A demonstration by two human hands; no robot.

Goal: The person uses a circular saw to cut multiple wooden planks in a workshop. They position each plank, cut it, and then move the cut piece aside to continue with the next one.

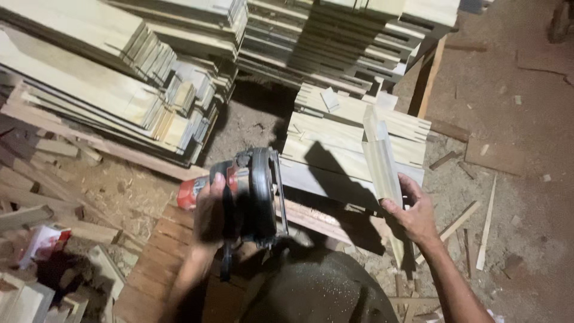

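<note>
My left hand [209,210] grips a red and black handheld circular saw [248,194], held above a brown slatted wooden bench [158,257]. Its round black blade guard faces right. My right hand [414,210] holds a pale, narrow wooden board [380,164] upright by its lower part, tilted slightly left. The board stands in front of a low stack of pale notched planks [353,134]. The saw and the board are apart, with a dark gap between them. My knee in dark trousers [317,293] fills the bottom middle.
Tall stacks of pale planks [107,84] fill the left and the top [341,36]. Sawdust and thin offcut strips [485,224] litter the dirt floor at right. Loose boards [36,209] and a red and white packet [45,242] lie at lower left.
</note>
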